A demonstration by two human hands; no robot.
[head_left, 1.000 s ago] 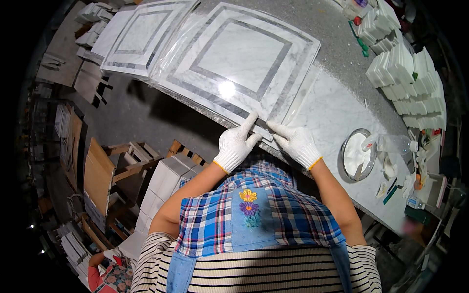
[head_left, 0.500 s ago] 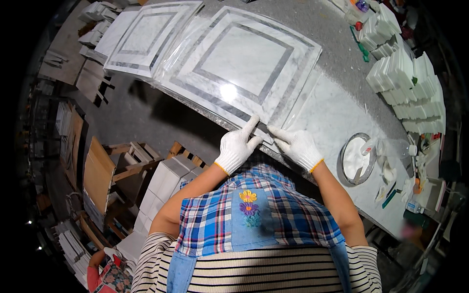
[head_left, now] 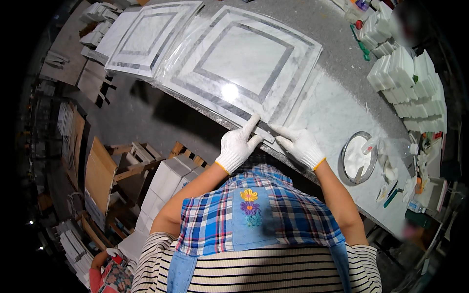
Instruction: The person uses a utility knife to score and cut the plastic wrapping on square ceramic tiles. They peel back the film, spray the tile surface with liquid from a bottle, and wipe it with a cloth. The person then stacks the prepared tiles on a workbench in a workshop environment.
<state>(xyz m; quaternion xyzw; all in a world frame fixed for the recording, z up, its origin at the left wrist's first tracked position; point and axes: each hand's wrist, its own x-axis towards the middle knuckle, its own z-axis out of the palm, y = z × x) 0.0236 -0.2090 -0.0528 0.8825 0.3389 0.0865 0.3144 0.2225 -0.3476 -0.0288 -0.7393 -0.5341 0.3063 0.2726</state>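
A marble panel [head_left: 243, 61] of white stone with grey inlaid square bands lies on the bench. At its near corner is a small marble piece [head_left: 265, 135], white with a grey strip beside it. My left hand [head_left: 236, 147], in a white knit glove, has its index finger on the grey strip and its thumb against the near edge of the piece. From the other side my right hand [head_left: 302, 146], gloved alike, holds the piece's right end between index finger and thumb. Other fingers of both hands are curled under, partly hidden.
A second inlaid panel [head_left: 146, 36] lies to the left. On the right are a metal bowl [head_left: 346, 168] of white paste, a clear plastic bottle [head_left: 398, 146] on its side, and stacked white tiles [head_left: 400, 78]. Cartons [head_left: 166, 183] stand left of me; another person [head_left: 115, 276] is at lower left.
My right index finger and thumb have shifted very slightly along the piece. My left hand stays in place. A blurred shape has appeared beyond the stacked tiles at upper right.
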